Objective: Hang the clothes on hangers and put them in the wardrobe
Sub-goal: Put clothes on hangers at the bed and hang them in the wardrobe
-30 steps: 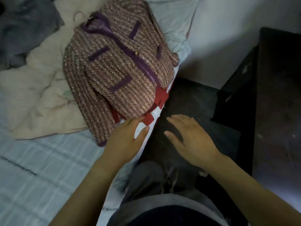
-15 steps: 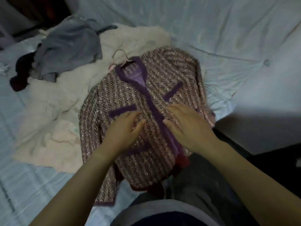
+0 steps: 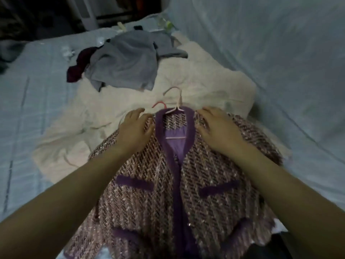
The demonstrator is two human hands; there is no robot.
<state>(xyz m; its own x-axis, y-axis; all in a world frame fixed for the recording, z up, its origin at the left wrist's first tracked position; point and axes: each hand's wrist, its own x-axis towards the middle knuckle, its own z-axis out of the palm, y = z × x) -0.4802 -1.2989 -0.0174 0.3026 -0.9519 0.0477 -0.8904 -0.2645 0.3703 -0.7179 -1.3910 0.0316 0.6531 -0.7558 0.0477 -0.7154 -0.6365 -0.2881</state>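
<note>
- No text, label, brand, number or sign can be read.
- Dark marks on the bed sheet (image 3: pixel 24 101), near the bed's left edge, are too blurred to read.

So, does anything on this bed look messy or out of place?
Mostly the pile behind the tweed jacket: a grey garment and a dark maroon garment lie crumpled, not hung. Also, two hanger hooks show at the jacket's collar, a pale pink hook and a redder hook beside it.

rough tweed jacket (image 3: pixel 196 186), smooth plastic hanger (image 3: pixel 175 101), fleecy blanket (image 3: pixel 214 75).
</note>
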